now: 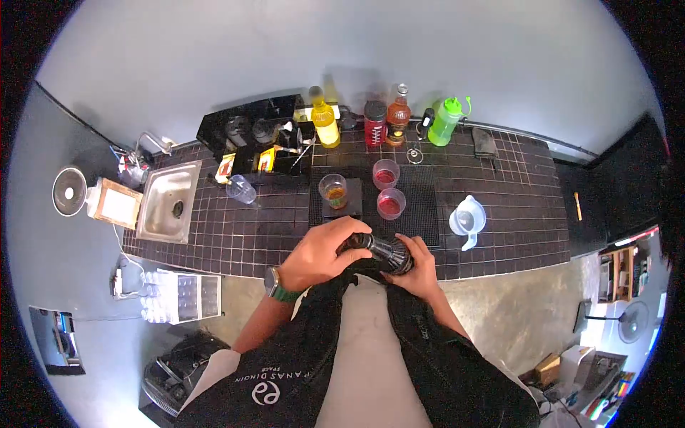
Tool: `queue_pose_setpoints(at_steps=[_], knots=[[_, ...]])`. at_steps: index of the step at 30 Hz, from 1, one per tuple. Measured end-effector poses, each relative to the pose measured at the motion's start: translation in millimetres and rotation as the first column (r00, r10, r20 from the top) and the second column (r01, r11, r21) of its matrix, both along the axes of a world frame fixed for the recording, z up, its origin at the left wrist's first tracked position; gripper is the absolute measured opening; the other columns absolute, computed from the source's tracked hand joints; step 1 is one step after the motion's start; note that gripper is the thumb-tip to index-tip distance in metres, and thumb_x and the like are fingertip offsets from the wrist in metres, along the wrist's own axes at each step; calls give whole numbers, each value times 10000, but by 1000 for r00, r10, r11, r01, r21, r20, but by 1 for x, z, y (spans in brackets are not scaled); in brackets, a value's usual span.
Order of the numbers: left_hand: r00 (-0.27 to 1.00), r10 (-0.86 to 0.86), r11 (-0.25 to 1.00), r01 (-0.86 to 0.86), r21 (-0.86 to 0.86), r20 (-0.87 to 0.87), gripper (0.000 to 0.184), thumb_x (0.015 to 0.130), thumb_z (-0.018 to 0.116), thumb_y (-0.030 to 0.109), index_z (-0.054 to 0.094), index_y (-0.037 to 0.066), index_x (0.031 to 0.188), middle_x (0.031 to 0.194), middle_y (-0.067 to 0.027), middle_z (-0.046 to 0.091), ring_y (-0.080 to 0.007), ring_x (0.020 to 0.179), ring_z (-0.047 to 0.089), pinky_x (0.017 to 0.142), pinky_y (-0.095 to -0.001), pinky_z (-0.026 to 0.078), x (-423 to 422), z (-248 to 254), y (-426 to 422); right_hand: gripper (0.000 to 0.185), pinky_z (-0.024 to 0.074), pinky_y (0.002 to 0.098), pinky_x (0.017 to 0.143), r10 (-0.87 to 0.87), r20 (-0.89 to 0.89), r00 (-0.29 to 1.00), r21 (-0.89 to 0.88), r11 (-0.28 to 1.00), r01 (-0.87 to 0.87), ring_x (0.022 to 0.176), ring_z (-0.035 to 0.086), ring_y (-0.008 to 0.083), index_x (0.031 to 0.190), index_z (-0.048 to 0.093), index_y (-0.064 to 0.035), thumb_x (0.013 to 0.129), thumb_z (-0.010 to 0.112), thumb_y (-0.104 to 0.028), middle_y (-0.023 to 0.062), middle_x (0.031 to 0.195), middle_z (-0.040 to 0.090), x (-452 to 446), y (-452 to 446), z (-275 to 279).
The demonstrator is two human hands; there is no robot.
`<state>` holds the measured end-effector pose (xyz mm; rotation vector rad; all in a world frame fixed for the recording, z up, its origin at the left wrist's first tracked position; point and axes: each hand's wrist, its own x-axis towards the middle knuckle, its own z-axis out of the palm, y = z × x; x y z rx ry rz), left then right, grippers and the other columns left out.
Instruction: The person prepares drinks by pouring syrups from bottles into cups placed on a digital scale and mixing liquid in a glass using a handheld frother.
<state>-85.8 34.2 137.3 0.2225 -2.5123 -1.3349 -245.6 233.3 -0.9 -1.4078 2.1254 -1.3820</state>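
Note:
Close to my body, a dark, ribbed cocktail shaker (389, 254) is tilted on its side between both hands. My left hand (322, 253), with a watch on its wrist, is closed around the narrower end. Fingers of my right hand (421, 269) wrap the wider end. Just beyond them, a clear cup (333, 189) with some amber liquid stands on a small dark square platform (352, 207). To its right are two clear cups, a farther cup (386, 173) and a nearer cup (390, 204), both with red liquid at the bottom.
A clear measuring jug (468, 220) stands right on the tiled counter (514, 246). Along the wall are a yellow bottle (325, 123), a red tumbler (374, 126), an amber bottle (397, 118) and a green bottle (446, 123). A plastic cup (241, 190) lies left, near the sink (166, 203).

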Motion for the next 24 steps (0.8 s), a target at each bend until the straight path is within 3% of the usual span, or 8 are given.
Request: queue_pose_setpoints(at_steps=[4, 10, 13, 18, 22, 24], knots=[[996, -9, 997, 1, 80, 93, 346, 887, 789, 185, 628, 44, 1158, 1003, -136, 629, -288, 842, 653, 762, -390, 521, -8, 0, 1, 852, 575, 391, 839, -21, 14, 1000, 31, 999, 21, 936, 680, 317, 1330, 609, -18, 565, 947, -181, 153, 1071, 633, -4, 6, -2], [986, -112, 988, 97, -118, -126, 396, 865, 793, 134, 667, 62, 1234, 1059, -102, 575, -268, 981, 609, 895, -376, 497, -23, -17, -15, 864, 572, 399, 842, -4, 45, 999, 36, 999, 2, 946, 677, 326, 1328, 610, -15, 557, 957, -193, 163, 1082, 632, -15, 2, -1], [985, -86, 996, 83, -27, -148, 421, 858, 782, 91, 679, 74, 1265, 1067, -101, 593, -291, 999, 593, 922, -394, 490, -25, -15, -14, 884, 564, 407, 855, 4, 65, 998, 53, 999, -7, 960, 669, 332, 1335, 601, -15, 548, 964, -194, 162, 1078, 631, -18, -5, 5], [989, 7, 986, 17, 164, -147, 398, 861, 735, 3, 671, 35, 1252, 1266, -144, 632, -317, 1191, 616, 1013, -389, 481, -27, -15, -17, 911, 552, 418, 876, 25, 41, 999, 2, 1000, -25, 974, 661, 341, 1356, 582, -27, 546, 967, -189, 162, 1079, 632, -23, -15, 2], [972, 44, 988, -9, 152, -231, 387, 866, 720, -10, 664, 28, 1248, 1296, -150, 640, -337, 1215, 628, 1029, -397, 484, -32, -17, -13, 873, 569, 422, 846, 12, 13, 1000, -27, 1000, -12, 942, 680, 343, 1352, 604, -45, 576, 966, -218, 165, 1063, 639, -24, -24, 6], [942, 95, 980, -32, 196, -321, 349, 850, 746, -17, 690, 24, 1192, 1252, -147, 660, -322, 1144, 662, 983, -387, 511, -34, -17, -8, 876, 567, 422, 851, 13, 23, 1000, -28, 1000, -12, 947, 678, 342, 1352, 603, -44, 574, 966, -222, 166, 1064, 638, -25, -27, 9]])
